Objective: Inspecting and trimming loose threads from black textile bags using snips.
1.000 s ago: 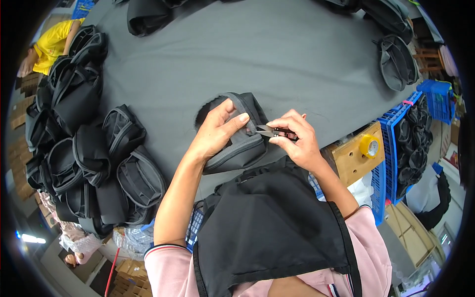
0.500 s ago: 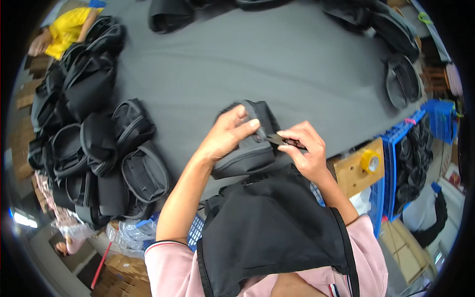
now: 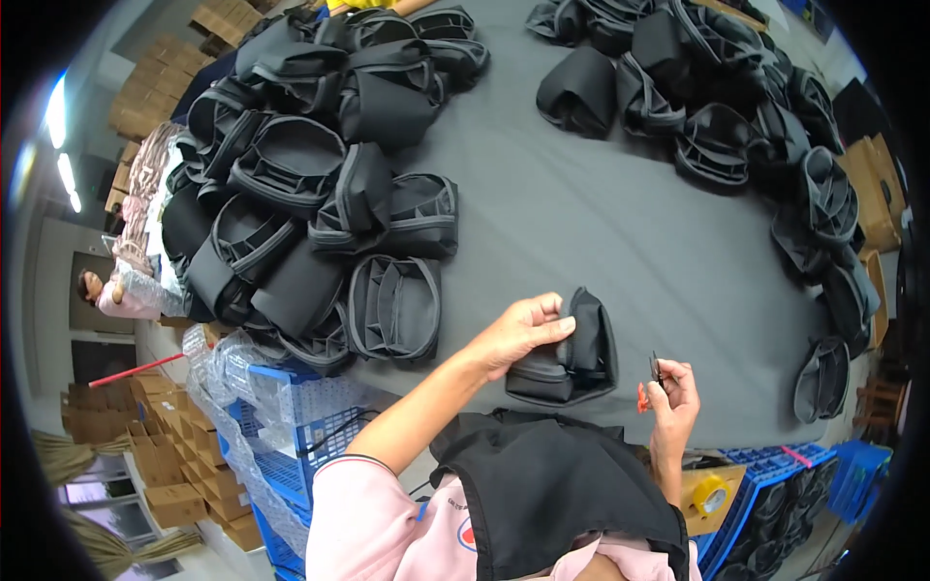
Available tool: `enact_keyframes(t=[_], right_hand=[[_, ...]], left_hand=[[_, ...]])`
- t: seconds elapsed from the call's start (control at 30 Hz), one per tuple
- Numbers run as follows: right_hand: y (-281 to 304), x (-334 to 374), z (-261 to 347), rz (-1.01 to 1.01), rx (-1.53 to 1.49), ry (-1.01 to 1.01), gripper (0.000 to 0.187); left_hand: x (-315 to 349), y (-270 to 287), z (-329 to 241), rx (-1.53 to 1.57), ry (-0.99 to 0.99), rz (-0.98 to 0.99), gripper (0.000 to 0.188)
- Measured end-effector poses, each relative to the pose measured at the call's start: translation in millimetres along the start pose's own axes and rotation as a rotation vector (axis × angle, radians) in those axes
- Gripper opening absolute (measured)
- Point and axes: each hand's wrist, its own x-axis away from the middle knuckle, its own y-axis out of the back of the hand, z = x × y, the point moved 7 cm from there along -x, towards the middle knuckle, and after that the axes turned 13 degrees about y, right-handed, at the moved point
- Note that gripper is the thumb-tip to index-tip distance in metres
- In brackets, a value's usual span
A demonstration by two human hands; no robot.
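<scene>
My left hand (image 3: 526, 336) is closed on a small black zip pouch (image 3: 589, 351) at the near edge of the table, thumb on top and fingers tucked behind it. To its right, apart from the pouch, my right hand (image 3: 675, 395) is closed around small thread snips (image 3: 655, 368). Their dark blades point up and away from me, and a red-orange part shows beside the thumb. An open black pouch with inner dividers (image 3: 394, 308) lies left of my left hand.
Many black pouches (image 3: 291, 160) are heaped along the left, with another heap (image 3: 717, 136) at the far right. Grey cloth (image 3: 542, 213) covers the table. Blue crates (image 3: 281, 465) stand below its left edge; a yellow tape roll (image 3: 710, 494) sits at the lower right.
The snips have come away from the pouch as my right hand drew back to the right. My left hand still holds the pouch, now turned more upright. The view has swung leftward.
</scene>
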Motion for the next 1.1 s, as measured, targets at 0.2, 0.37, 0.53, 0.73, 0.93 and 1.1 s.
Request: enact_keyframes(t=[0.2,0.37,0.53,0.73,0.93,1.1], right_hand=[[-6,-3,-9,0.064,0.047,0.060,0.026],[-9,5,-25,0.049,0.029,0.000,0.029],[3,6,-29,-0.050,-0.040,-0.133,0.017],[9,-43,-31,-0.094,-0.029,-0.150,0.021],[-26,-83,-35,-0.008,0.015,-0.170,0.021],[-33,-71,-64,-0.002,-0.072,-0.331,0.021]], left_hand=[[39,15,-137,-1.248,-0.564,-0.594,0.025],[-3,110,-172,-1.604,-0.222,-0.950,0.041],[-34,166,-155,-1.781,0.121,-1.125,0.058],[-79,105,-197,-1.594,-0.293,-0.961,0.036],[-188,64,-243,-1.879,-0.793,-0.978,0.064],[-257,78,-253,-2.028,-0.535,-0.943,0.063]])
